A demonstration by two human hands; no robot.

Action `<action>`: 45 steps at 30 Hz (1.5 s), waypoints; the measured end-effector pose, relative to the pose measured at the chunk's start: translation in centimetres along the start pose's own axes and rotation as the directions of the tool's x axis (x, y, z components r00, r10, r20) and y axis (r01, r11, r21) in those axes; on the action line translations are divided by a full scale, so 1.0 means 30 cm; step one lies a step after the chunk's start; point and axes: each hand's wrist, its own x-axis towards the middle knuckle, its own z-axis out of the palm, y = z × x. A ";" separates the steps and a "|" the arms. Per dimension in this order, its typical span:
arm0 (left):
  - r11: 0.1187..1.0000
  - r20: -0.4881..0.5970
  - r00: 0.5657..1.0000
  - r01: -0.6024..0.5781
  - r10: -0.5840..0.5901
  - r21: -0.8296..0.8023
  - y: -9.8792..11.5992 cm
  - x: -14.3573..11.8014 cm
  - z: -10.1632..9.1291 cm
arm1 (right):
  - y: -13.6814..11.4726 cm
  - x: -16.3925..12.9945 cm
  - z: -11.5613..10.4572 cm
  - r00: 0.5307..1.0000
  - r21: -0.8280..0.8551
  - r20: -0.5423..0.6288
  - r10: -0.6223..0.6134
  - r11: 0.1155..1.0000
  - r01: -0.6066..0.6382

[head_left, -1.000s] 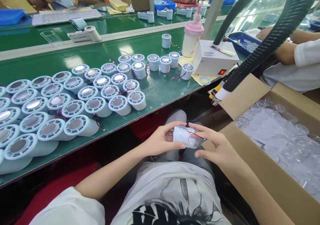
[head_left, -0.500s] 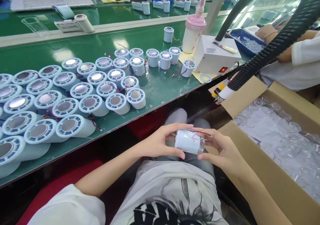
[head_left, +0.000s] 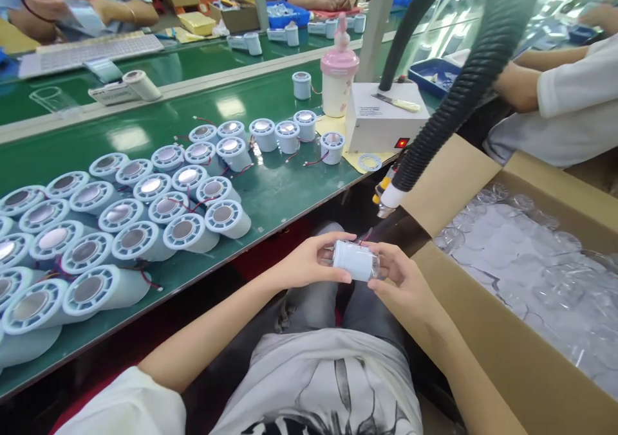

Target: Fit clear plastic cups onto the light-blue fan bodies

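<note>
Above my lap, a light blue cylindrical housing with a clear plastic piece at its right end lies sideways between my hands. My left hand grips its left end, thumb below and fingers above. On the right end, my right hand closes around the clear part. Thin dark wires stick up behind the housing. On the green bench to the left stand many similar blue cylinders, each with a round silvery disc on top and some with red and black wires.
A black corrugated hose with a white nozzle hangs right of the bench edge. Behind it stand a white box with a red switch and a pink-lidded bottle. An open carton of clear plastic parts is at right. Co-workers sit nearby.
The view has tilted up and shifted, bringing a co-worker at the upper left into sight. The housing has turned slightly between my hands, its wires now toward the back. Both hands keep hold.
</note>
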 end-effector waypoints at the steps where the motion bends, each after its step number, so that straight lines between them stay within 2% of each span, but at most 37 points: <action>1: 1.000 -0.009 1.000 0.009 -0.008 0.026 0.003 0.044 -0.005 | 0.021 0.012 -0.011 0.998 0.044 -0.056 0.012 0.999 -0.009; 4: 0.995 -0.005 0.999 0.034 -0.034 0.098 0.020 0.185 -0.019 | 0.095 0.057 -0.039 0.976 0.108 -0.218 -0.015 0.993 0.039; 7: 0.989 0.050 0.998 0.039 -0.047 0.143 0.058 0.296 -0.027 | 0.157 0.108 -0.061 0.945 0.099 -0.321 -0.064 0.990 0.101; 11: 0.981 0.087 0.994 0.050 -0.067 0.188 0.119 0.344 -0.041 | 0.185 0.157 -0.071 0.927 0.074 -0.359 -0.113 0.986 0.149; 15: 0.980 0.063 0.996 0.048 -0.062 0.192 0.134 0.297 -0.061 | 0.150 0.160 -0.066 0.953 0.022 -0.263 -0.147 0.987 0.158; 20: 0.983 0.043 0.998 0.044 -0.053 0.177 0.094 0.168 -0.062 | 0.059 0.122 -0.058 0.986 -0.126 -0.071 -0.150 0.982 0.140; 24: 0.980 0.052 0.999 -0.027 0.017 0.198 0.067 0.068 -0.044 | 0.019 0.094 -0.030 0.994 -0.227 0.049 -0.098 0.968 0.106; 29: 0.990 0.041 0.995 -0.095 0.091 0.100 0.043 -0.023 -0.026 | -0.025 0.050 0.011 0.999 -0.082 0.046 -0.002 0.997 0.006; 31: 0.988 0.041 0.990 -0.140 0.138 0.058 0.036 -0.052 -0.020 | -0.056 0.029 0.018 0.998 -0.116 0.059 -0.021 0.993 0.028; 34: 0.980 0.064 0.979 -0.196 0.194 0.026 0.036 -0.087 -0.012 | -0.099 -0.001 0.025 0.991 -0.250 0.091 -0.102 0.961 0.121; 37: 0.972 0.111 0.970 -0.224 0.215 0.073 0.046 -0.114 -0.008 | -0.127 -0.028 0.037 0.985 -0.345 0.083 -0.152 0.923 0.171; 40: 0.947 0.154 0.953 -0.284 0.261 0.152 0.057 -0.132 -0.007 | -0.146 -0.050 0.054 0.985 -0.378 0.057 -0.160 0.910 0.170; 45: 0.884 0.169 0.916 -0.397 0.364 0.248 0.066 -0.153 -0.011 | -0.171 -0.059 0.070 0.994 -0.286 0.049 -0.095 0.953 0.105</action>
